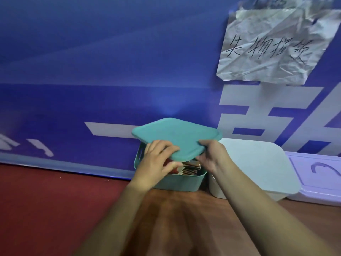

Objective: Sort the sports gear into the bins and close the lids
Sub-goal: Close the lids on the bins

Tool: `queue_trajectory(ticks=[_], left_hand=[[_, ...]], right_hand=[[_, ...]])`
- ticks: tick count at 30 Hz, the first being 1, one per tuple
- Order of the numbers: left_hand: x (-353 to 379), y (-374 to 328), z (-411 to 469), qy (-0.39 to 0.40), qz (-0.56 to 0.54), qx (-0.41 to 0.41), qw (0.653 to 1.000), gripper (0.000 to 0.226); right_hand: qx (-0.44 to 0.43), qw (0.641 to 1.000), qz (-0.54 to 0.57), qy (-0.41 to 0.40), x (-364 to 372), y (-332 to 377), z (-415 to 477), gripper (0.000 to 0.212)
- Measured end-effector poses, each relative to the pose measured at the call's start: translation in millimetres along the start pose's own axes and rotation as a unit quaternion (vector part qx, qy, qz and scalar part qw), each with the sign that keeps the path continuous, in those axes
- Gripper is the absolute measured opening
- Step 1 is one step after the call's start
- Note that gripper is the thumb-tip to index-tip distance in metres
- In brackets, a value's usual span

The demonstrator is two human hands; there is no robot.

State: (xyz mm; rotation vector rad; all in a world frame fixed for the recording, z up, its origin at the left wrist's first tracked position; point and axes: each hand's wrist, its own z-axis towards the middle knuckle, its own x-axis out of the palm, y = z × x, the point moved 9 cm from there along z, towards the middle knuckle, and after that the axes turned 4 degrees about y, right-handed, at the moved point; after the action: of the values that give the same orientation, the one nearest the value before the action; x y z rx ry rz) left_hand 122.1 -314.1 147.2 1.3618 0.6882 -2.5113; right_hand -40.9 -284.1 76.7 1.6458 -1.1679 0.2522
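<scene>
A teal bin [184,181] stands on the floor against the blue wall banner. Its teal lid [177,134] hovers tilted over it, with the near edge raised off the rim. My left hand [156,163] grips the lid's near left edge, fingers curled over the top. My right hand [210,154] holds the near right edge. Through the gap I see red and brown flat gear [191,168] stacked inside the bin.
A white bin with its lid on [258,167] stands right beside the teal one. A pale purple lidded bin [317,178] lies further right. A crumpled paper note [273,45] hangs on the blue banner. Brown wooden floor [184,218] meets red carpet [46,209] on the left.
</scene>
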Motion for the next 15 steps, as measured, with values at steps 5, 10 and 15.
queue_trajectory(ticks=[5, 10, 15], left_hand=[[-10.0, 66.1, -46.1, -0.004, -0.020, -0.230, 0.973, 0.059], [10.1, 160.1, -85.5, 0.000, -0.138, -0.505, 0.852, 0.083], [46.6, 196.3, -83.9, 0.051, -0.204, -0.486, 0.848, 0.057]], right_hand=[[-0.012, 0.994, -0.105, -0.008, -38.4, 12.7, -8.6, 0.052], [-0.022, 0.973, -0.231, -0.001, -50.3, 20.0, 2.0, 0.046], [-0.055, 0.930, -0.358, -0.053, -53.8, 19.6, 36.6, 0.041]])
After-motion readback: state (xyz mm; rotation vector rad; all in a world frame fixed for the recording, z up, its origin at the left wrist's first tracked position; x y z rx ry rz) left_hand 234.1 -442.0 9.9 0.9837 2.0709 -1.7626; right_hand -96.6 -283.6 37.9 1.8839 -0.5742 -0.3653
